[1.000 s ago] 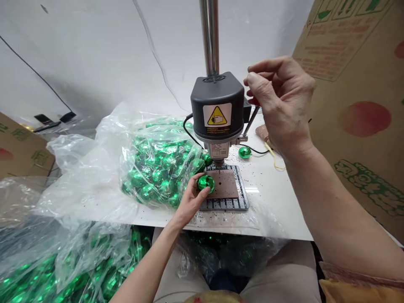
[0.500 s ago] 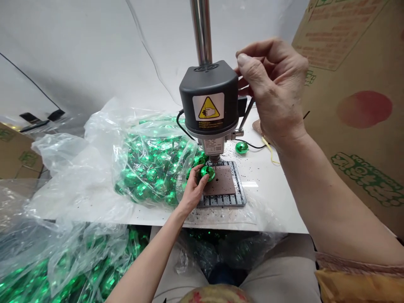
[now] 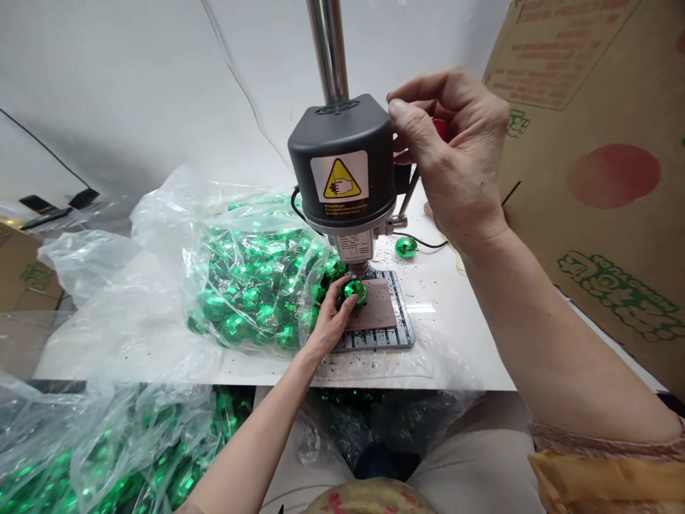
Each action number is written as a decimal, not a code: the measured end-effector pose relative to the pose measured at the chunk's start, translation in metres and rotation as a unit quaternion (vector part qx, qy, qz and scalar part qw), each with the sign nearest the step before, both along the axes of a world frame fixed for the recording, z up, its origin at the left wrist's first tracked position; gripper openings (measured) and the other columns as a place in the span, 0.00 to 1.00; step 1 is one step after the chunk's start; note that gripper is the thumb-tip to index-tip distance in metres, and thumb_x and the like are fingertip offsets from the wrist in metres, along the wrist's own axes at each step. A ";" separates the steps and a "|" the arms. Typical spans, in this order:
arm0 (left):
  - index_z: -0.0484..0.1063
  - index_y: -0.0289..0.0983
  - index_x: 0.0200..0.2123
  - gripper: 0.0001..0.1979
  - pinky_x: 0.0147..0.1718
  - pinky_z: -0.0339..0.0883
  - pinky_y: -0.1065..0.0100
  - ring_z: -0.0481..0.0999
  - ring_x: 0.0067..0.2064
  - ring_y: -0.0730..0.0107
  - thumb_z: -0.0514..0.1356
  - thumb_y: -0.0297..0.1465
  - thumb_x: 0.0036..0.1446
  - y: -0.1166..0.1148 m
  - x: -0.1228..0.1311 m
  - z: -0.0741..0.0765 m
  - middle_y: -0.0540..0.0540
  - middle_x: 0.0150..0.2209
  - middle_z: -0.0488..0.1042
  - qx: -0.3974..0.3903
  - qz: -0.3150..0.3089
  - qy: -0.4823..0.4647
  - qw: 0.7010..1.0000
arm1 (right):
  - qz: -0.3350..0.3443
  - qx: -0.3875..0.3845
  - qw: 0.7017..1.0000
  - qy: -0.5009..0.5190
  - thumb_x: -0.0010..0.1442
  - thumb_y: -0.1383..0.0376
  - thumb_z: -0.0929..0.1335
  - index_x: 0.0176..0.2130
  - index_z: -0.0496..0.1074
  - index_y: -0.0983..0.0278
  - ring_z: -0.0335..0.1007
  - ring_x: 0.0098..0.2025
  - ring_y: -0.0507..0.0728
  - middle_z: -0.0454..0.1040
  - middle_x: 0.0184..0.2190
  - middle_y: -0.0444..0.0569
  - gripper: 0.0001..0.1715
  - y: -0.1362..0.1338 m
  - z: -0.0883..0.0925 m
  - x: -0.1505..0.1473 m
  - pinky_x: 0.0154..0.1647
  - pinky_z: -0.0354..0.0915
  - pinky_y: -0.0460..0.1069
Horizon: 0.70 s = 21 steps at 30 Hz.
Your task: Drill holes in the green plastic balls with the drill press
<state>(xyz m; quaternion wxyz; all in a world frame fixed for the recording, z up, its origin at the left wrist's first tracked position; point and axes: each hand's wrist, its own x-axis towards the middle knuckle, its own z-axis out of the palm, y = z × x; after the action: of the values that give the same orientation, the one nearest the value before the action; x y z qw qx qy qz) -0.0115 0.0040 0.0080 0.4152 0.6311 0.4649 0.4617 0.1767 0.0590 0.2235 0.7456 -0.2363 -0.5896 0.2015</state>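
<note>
My left hand pinches a shiny green faceted ball ornament between thumb and fingers. The ball is over the brown board on the slotted metal base, right under the chuck of a small drill press. Raised at the right of the black motor head, my right hand has its fingers curled around the upper end of the feed lever; something red shows between them. The ball hides the hole in the board.
Left of the press, a clear plastic bag holds many green balls; another bag lies below the table edge. One loose green ball sits behind the base. A cardboard box stands at the right. Dark specks cover the tabletop.
The green ball has moved from beside the board's hole to cover it, under the chuck. Red now shows between my right fingers. The whole view has shifted slightly.
</note>
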 end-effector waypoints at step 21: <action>0.69 0.42 0.55 0.26 0.66 0.54 0.52 0.65 0.64 0.53 0.69 0.35 0.54 0.000 0.011 -0.012 0.42 0.58 0.70 0.075 0.030 0.080 0.994 | -0.013 -0.001 1.000 -0.002 0.60 0.70 0.70 0.30 0.71 0.59 0.69 0.24 0.48 0.71 0.24 0.38 0.07 0.002 0.005 -0.004 0.23 0.67 0.44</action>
<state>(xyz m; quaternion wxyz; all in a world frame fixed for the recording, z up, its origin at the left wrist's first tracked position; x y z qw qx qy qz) -0.0001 0.0037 -0.0039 0.3143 0.6814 0.4790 0.4556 0.1732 0.0613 0.2288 0.7470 -0.2451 -0.5875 0.1919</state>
